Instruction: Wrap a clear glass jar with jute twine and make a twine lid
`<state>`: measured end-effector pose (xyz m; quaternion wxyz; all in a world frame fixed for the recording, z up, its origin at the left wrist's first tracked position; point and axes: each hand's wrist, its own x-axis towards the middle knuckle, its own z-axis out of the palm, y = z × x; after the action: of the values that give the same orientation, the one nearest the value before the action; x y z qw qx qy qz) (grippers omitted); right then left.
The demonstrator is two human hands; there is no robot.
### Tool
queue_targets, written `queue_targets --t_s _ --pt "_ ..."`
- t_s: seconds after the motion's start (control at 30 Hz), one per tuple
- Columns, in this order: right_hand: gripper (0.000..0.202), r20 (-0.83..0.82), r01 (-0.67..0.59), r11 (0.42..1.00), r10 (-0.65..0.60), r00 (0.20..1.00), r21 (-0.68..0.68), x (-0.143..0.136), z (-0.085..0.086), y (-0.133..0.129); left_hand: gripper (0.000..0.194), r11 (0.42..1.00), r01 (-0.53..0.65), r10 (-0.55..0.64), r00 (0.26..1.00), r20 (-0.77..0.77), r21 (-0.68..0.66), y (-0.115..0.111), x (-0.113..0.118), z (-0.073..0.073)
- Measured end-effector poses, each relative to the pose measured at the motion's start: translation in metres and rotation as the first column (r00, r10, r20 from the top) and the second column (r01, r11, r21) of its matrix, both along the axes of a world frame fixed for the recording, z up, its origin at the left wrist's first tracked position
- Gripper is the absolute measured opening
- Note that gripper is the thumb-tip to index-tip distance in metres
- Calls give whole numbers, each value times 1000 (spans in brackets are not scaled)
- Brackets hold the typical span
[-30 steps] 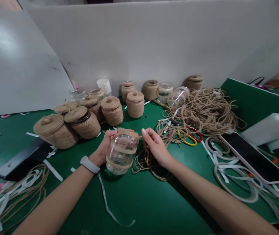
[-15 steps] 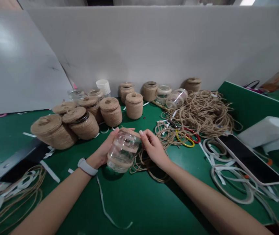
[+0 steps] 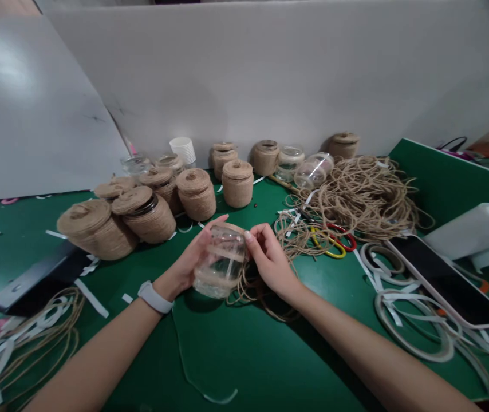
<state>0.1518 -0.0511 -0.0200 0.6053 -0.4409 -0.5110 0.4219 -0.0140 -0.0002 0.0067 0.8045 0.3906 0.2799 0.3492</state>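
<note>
Left hand (image 3: pixel 193 255) and right hand (image 3: pixel 272 262) met at a glass jar (image 3: pixel 221 268), tilted above or on the near middle of the green table (image 3: pixel 244 360). The left hand curved round the jar's left side with its fingers stretched beyond the upper edge; the right hand pinched thumb against forefinger at the right end of that edge, apparently on a strand of twine. A brown band (image 3: pixel 232 227) ran along the upper edge, and 2 pale bands (image 3: pixel 226 252) circled the glass lower down. Loops of twine (image 3: pixel 247 293) lay below the right hand, near the jar.

Good work here seemed to call for a firm left hold, with the glass turned in small amounts, while the right hand kept the strand taut and flush with the edge. Slack would probably leave gaps, and the loops seemed likely to snag unless the strand ran free from them.

Much was hard to make out. Fingertips hid the pinched strand, blur softened the band, and the jar's far side and the left thumb were hidden. Whether the jar's base touched the table could not be told. Far right, the blades of the scissors (image 3: pixel 329 242) sank among the twine pile (image 3: pixel 367 197). Near left, a bundle of strips and cord (image 3: pixel 38 337) was cut off, as were the forearms (image 3: pixel 109 346).
</note>
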Motion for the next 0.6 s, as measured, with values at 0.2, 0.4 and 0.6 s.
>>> queue_targets --t_s 0.2,0.4,0.6 --pt "28 54 0 1000 0 999 -11 2 -2 -1 72 1000 5 -4 998 -62 20 -3 -2 0" --pt "34 67 -58 998 59 996 -18 4 1 -4 66 996 78 -78 997 -4 51 -1 -5 -3" --pt "43 -40 -158 986 156 987 -57 3 6 -2 65 988 127 -134 988 75 87 -2 -5 -5"
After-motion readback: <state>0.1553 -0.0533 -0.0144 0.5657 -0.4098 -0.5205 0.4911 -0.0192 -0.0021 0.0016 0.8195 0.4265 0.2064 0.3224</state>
